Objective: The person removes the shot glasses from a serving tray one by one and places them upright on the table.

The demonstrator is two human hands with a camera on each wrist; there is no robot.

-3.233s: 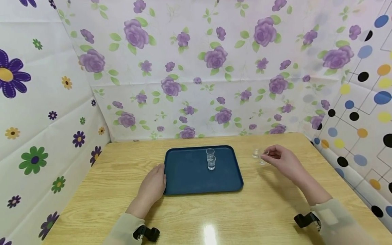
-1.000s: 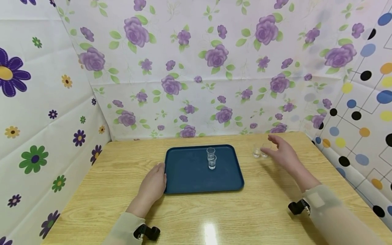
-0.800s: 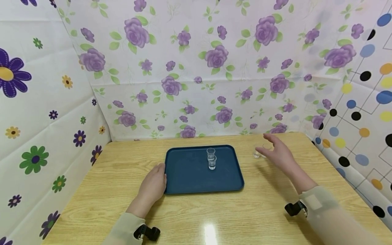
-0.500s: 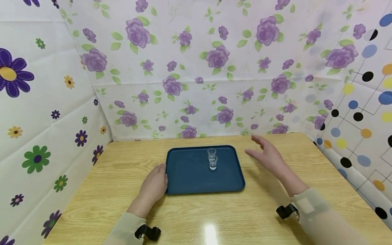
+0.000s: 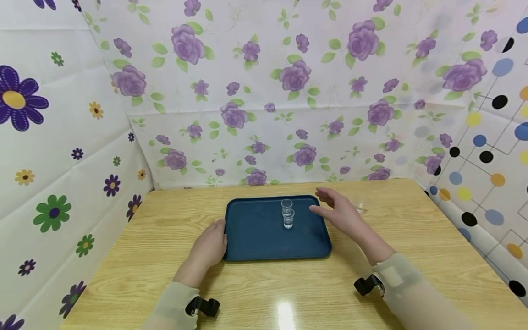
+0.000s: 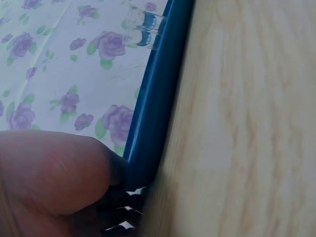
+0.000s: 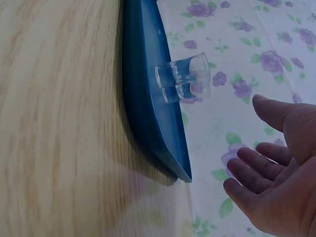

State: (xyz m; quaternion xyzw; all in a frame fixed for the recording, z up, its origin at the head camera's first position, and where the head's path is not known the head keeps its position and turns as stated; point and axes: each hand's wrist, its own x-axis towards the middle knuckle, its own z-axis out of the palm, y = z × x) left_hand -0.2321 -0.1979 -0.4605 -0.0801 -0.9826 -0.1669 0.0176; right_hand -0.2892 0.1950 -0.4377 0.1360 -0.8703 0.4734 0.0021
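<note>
A dark blue tray point(image 5: 255, 233) lies on the wooden table. Two small clear shot glasses stand on its right half: a rear one point(image 5: 286, 206) and, just in front of it, another point(image 5: 288, 220). My left hand point(image 5: 208, 245) holds the tray's left edge; in the left wrist view the thumb point(image 6: 59, 168) is at the rim, fingers partly hidden below. Over the tray's right edge hovers my right hand point(image 5: 340, 214), fingers spread and holding nothing, thumb toward the glasses. Beyond it on the table, a further shot glass point(image 5: 360, 207) shows faintly.
The wooden table point(image 5: 264, 288) extends around the tray. A floral cloth point(image 5: 264, 114) hangs behind it, with a flower-patterned cloth point(image 5: 62, 183) at left and a dotted cloth point(image 5: 491, 183) at right. Each wrist wears a black camera.
My right hand has left the two shot glasses on the table's right and moved left, empty, to the tray's right edge. The left hand and the tray's glasses have stayed put.
</note>
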